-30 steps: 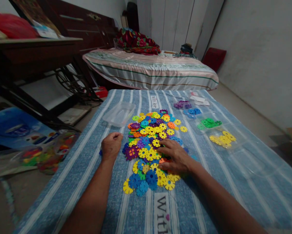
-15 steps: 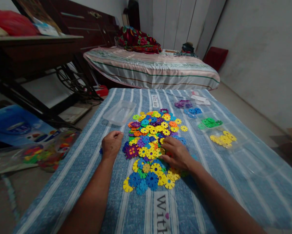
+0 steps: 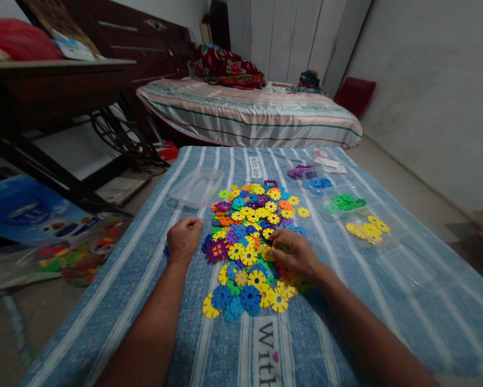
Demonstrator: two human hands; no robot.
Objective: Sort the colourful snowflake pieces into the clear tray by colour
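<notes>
On the table (image 3: 104, 301) lettered "With", the right hand (image 3: 295, 251) has edged right over discs (image 3: 249, 255), left hand (image 3: 182, 240) curled, grips unclear.

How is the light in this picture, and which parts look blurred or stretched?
Head view: dim light, desk mostly dark; head view: toy pieces fairly clear, plastic bag at left smeared; head view: right arm looks stretched near the bottom edge.

Left hand (image 3: 181, 240), right hand (image 3: 296, 254) bare; forearms (image 3: 150, 320) bare as far as visible, tapering toward slimmer wrists (image 3: 179, 264).
</notes>
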